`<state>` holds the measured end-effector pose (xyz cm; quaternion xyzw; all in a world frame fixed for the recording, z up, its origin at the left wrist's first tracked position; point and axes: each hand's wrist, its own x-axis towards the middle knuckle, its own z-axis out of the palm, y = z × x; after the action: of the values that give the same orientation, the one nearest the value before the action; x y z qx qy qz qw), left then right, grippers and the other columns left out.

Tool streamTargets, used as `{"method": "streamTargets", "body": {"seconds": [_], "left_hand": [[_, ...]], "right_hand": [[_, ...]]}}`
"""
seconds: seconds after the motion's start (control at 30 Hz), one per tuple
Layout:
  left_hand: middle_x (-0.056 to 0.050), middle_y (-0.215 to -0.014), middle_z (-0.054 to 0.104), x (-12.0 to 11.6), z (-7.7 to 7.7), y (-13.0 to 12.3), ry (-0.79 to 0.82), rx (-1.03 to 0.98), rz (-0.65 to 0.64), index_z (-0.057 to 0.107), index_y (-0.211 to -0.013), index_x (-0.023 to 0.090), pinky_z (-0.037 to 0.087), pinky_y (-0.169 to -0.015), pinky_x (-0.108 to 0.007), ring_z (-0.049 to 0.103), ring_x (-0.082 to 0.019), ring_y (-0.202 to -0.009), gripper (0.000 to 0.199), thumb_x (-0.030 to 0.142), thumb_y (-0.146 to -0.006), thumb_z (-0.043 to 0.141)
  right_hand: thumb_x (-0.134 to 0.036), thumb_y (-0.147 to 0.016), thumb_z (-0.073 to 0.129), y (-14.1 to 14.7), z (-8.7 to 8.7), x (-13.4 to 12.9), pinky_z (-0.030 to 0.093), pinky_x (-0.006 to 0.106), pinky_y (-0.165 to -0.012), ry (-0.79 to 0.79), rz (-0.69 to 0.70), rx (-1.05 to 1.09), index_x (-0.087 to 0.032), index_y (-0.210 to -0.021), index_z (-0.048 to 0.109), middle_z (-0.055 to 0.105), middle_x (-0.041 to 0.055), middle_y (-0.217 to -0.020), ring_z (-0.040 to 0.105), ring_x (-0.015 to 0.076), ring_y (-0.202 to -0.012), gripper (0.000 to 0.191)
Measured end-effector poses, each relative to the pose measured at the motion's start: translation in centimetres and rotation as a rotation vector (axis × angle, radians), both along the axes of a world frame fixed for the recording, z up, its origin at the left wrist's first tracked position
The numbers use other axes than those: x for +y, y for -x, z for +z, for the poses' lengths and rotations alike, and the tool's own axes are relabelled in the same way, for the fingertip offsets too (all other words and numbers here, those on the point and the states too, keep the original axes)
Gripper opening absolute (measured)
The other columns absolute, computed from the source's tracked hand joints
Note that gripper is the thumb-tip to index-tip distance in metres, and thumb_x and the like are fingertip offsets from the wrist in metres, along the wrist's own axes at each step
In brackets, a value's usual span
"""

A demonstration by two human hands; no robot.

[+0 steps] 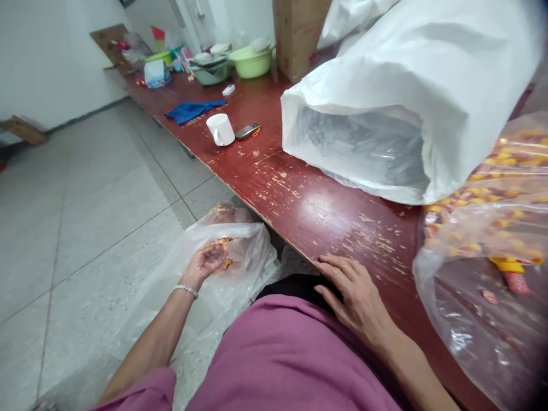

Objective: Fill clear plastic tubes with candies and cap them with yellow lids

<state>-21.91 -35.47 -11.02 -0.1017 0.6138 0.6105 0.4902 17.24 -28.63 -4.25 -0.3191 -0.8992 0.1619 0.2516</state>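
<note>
My left hand (209,258), a pale beaded bracelet at its wrist, reaches over the mouth of a translucent plastic bag (252,242) on the floor beside the table. Its palm is turned up and its fingers look loosely spread, though blurred. Small yellow-orange pieces (226,264) lie right by the fingertips inside the bag; I cannot make out their kind. My right hand (355,291) rests at the edge of the red table (317,211), fingers stretched out and nothing in them. To its right, a clear plastic bag (428,268) holds many small yellow-capped, red-and-white containers (516,277).
A large white sack (428,74) lies on the table, its mouth showing many clear plastic pieces (363,137). Farther back are a white mug (220,130), a phone-like device (247,131), a blue cloth (194,111), a green basin (252,61) and a cardboard box (297,40).
</note>
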Motion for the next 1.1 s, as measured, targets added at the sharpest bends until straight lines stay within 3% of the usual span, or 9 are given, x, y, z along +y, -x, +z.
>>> {"method": "streamTargets", "body": {"seconds": [0.23, 0.37, 0.47, 0.67, 0.77, 0.83, 0.93, 1.0, 1.1], "left_hand": [[-0.003, -0.074, 0.067, 1.1, 1.1, -1.1, -0.035, 0.075, -0.033, 0.056, -0.080, 0.013, 0.058, -0.060, -0.026, 0.067, -0.015, -0.065, 0.024, -0.005, -0.066, 0.050], [0.002, -0.071, 0.064, 1.1, 3.7, -6.2, -0.051, 0.401, -0.142, 0.060, -0.091, 0.017, 0.050, -0.046, -0.018, 0.060, -0.010, -0.051, 0.034, 0.007, -0.059, 0.068], [0.005, -0.075, 0.062, 2.6, 7.0, -11.1, -0.245, 0.670, -0.255, 0.060, -0.097, 0.022, 0.050, -0.053, -0.016, 0.059, -0.009, -0.060, 0.042, 0.020, -0.058, 0.076], [-0.003, -0.092, 0.067, 12.6, 11.2, -20.6, -0.557, 1.079, -0.837, 0.062, -0.100, 0.019, 0.051, -0.076, -0.027, 0.063, -0.016, -0.083, 0.024, 0.028, -0.078, 0.059], [-0.008, -0.109, 0.065, 19.5, 11.7, -25.7, -0.680, 1.376, -1.029, 0.060, -0.108, 0.017, 0.049, -0.086, -0.031, 0.061, -0.018, -0.097, 0.027, 0.021, -0.085, 0.047], [-0.010, -0.113, 0.063, 24.0, 11.7, -29.3, -0.635, 1.662, -1.114, 0.059, -0.112, 0.013, 0.045, -0.094, -0.031, 0.057, -0.018, -0.105, 0.033, 0.012, -0.084, 0.043], [-0.009, -0.119, 0.061, 29.5, 11.2, -34.2, -0.647, 1.752, -1.191, 0.059, -0.112, 0.015, 0.037, -0.103, -0.032, 0.051, -0.019, -0.115, 0.036, 0.008, -0.081, 0.044], [-0.011, -0.120, 0.059, 32.0, 10.5, -36.8, -0.620, 1.776, -1.218, 0.061, -0.110, 0.016, 0.037, -0.102, -0.037, 0.049, -0.023, -0.116, 0.033, 0.011, -0.081, 0.046], [-0.013, -0.124, 0.056, 33.9, 9.6, -39.1, -0.553, 1.817, -1.240, 0.059, -0.113, 0.016, 0.036, -0.098, -0.047, 0.044, -0.031, -0.119, 0.033, 0.020, -0.085, 0.044]], "right_hand": [[-0.019, -0.083, 0.059, 0.3, 1.4, -0.4, 0.044, 0.045, -0.095, 0.100, -0.034, 0.034, -0.022, -0.118, 0.055, 0.061, 0.0075, -0.119, 0.054, 0.0241, -0.109, 0.036], [-0.015, -0.084, 0.057, -0.5, 2.5, -0.6, 0.048, 0.038, -0.093, 0.166, -0.068, 0.116, -0.022, -0.116, 0.056, 0.061, 0.0071, -0.116, 0.056, 0.0201, -0.107, 0.032], [-0.012, -0.086, 0.054, -1.6, 3.5, -0.7, 0.051, 0.030, -0.089, 0.155, -0.122, 0.259, -0.021, -0.116, 0.055, 0.062, 0.0070, -0.111, 0.058, 0.0161, -0.104, 0.031], [-0.008, -0.086, 0.053, -5.9, 4.8, -0.2, 0.051, 0.023, -0.083, -0.127, -0.367, 0.398, -0.022, -0.111, 0.057, 0.067, 0.0033, -0.098, 0.063, 0.0126, -0.091, 0.029], [-0.018, -0.086, 0.056, -10.1, 4.1, 0.0, 0.051, 0.024, -0.077, -0.234, -0.712, 0.368, -0.022, -0.107, 0.061, 0.068, 0.0032, -0.095, 0.064, 0.0138, -0.084, 0.021], [-0.028, -0.086, 0.056, -13.2, 2.9, 0.1, 0.051, 0.027, -0.071, -0.248, -0.977, 0.341, -0.020, -0.107, 0.062, 0.068, 0.0053, -0.095, 0.064, 0.0154, -0.078, 0.023], [-0.040, -0.086, 0.052, -17.0, 0.8, 0.4, 0.050, 0.031, -0.068, -0.211, -1.265, 0.320, -0.016, -0.114, 0.060, 0.066, 0.0094, -0.098, 0.061, 0.0173, -0.072, 0.037], [-0.043, -0.086, 0.049, -18.2, -0.2, 0.6, 0.050, 0.034, -0.070, -0.188, -1.306, 0.315, -0.015, -0.116, 0.058, 0.066, 0.0110, -0.101, 0.061, 0.0185, -0.074, 0.042], [-0.042, -0.086, 0.049, -18.5, -0.8, 1.0, 0.050, 0.035, -0.076, -0.185, -1.191, 0.257, -0.016, -0.113, 0.059, 0.065, 0.0106, -0.105, 0.061, 0.0195, -0.081, 0.039]]}}
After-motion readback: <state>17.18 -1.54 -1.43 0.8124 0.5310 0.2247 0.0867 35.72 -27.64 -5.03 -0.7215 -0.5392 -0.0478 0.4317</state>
